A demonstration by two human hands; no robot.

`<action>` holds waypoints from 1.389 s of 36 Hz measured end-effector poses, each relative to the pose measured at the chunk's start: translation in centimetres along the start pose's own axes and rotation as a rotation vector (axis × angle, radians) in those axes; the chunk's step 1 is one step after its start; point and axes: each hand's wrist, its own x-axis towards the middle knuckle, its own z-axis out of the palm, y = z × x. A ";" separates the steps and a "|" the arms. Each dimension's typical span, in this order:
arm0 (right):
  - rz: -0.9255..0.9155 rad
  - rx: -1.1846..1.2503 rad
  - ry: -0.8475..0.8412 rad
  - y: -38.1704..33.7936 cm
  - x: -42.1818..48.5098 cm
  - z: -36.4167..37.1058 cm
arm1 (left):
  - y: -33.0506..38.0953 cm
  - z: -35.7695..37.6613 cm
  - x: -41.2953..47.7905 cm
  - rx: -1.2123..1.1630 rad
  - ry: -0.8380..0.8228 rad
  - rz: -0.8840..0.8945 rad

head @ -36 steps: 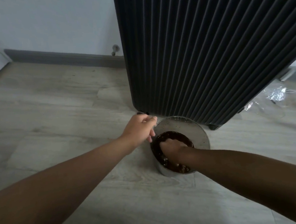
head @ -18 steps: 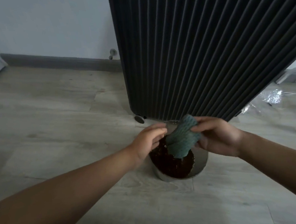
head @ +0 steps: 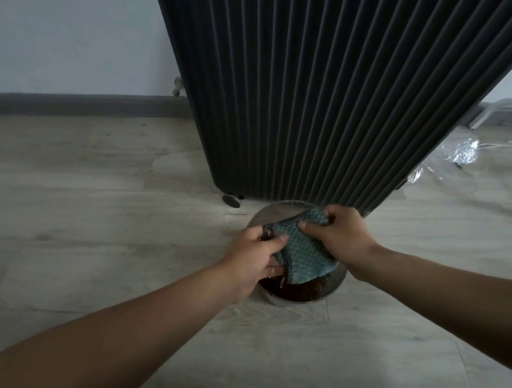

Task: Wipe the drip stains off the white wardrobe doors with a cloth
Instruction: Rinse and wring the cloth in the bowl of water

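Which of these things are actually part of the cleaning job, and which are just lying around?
In use: teal waffle-weave cloth, gripped by left hand and right hand; round metal bowl of dark liquid below.
Lying about: black ribbed suitcase; crumpled clear plastic sheet.

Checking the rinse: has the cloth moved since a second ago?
Yes. The cloth has come up out of the metal bowl on the floor; the left hand and right hand now grip it just above the bowl's dark liquid.

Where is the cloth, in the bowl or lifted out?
Lifted out: left hand and right hand grip the cloth above the bowl.
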 end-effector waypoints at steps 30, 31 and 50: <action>-0.223 -0.266 0.096 0.4 -0.1 5.2 | -0.1 2.0 -0.5 0.038 0.112 -0.024; -0.197 -0.245 0.104 0.6 0.1 5.1 | -0.3 2.0 -0.3 0.044 0.108 -0.018; 0.270 0.475 -0.383 -0.6 2.3 1.8 | 1.3 -0.4 -0.5 0.458 0.036 0.283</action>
